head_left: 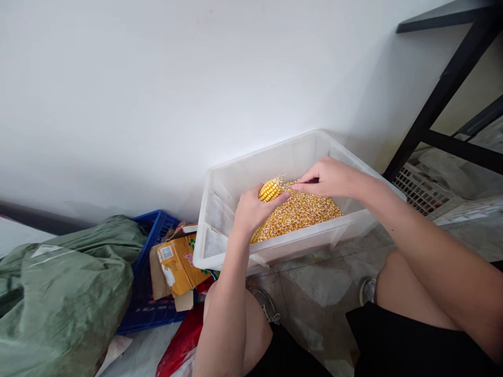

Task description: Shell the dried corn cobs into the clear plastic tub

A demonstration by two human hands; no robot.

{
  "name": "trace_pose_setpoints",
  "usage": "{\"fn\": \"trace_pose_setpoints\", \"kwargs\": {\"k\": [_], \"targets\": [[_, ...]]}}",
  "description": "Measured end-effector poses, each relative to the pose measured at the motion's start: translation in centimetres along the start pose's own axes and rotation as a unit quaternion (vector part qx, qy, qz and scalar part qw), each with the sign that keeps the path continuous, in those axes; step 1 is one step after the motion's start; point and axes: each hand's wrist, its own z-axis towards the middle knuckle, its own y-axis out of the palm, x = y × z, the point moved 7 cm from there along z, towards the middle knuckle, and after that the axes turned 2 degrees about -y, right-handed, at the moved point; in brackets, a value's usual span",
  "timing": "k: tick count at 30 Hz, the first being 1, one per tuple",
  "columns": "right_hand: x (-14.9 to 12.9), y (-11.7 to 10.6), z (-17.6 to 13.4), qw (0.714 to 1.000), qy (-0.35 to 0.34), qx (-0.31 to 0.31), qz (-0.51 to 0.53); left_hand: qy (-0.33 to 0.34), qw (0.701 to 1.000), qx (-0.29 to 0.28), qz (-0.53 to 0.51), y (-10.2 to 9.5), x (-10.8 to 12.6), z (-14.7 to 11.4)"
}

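Observation:
My left hand (251, 209) is wrapped round an ear of corn (271, 190), thumb along its near side. Yellow kernels cover the cob, and its ragged pale end points right. In my right hand (326, 177) is a screwdriver (313, 180) with a dark handle, pinched near its thin metal shaft. The shaft reaches left to the pale end of the ear; whether its tip is inside the cob I cannot tell. Both hands are over a translucent white plastic bin (231, 256), above a heap of loose corn kernels (302, 212).
A blue crate (147, 309) with a torn orange-and-brown carton (178, 267) stands left of the bin, beside a green sack (74, 293). A red bag (181, 343) lies near my leg. A black metal frame (432, 99) and white basket (424, 191) are at right.

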Motion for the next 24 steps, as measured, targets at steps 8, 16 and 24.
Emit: {"fn": "trace_pose_setpoints", "kwargs": {"k": [8, 16, 24], "targets": [[-0.6, -0.8, -0.5, 1.000, -0.007, -0.024, -0.008, 0.033, 0.999, -0.038, 0.014, 0.7, -0.5, 0.4], [-0.8, -0.9, -0.7, 1.000, -0.010, -0.023, -0.006, 0.010, 0.999, -0.031, -0.037, 0.3, 0.3, 0.0], [-1.7, -0.2, -0.4, 1.000, -0.001, 0.001, -0.021, 0.012, 1.000, 0.002, -0.015, -0.2, 0.4, 0.0]]}}
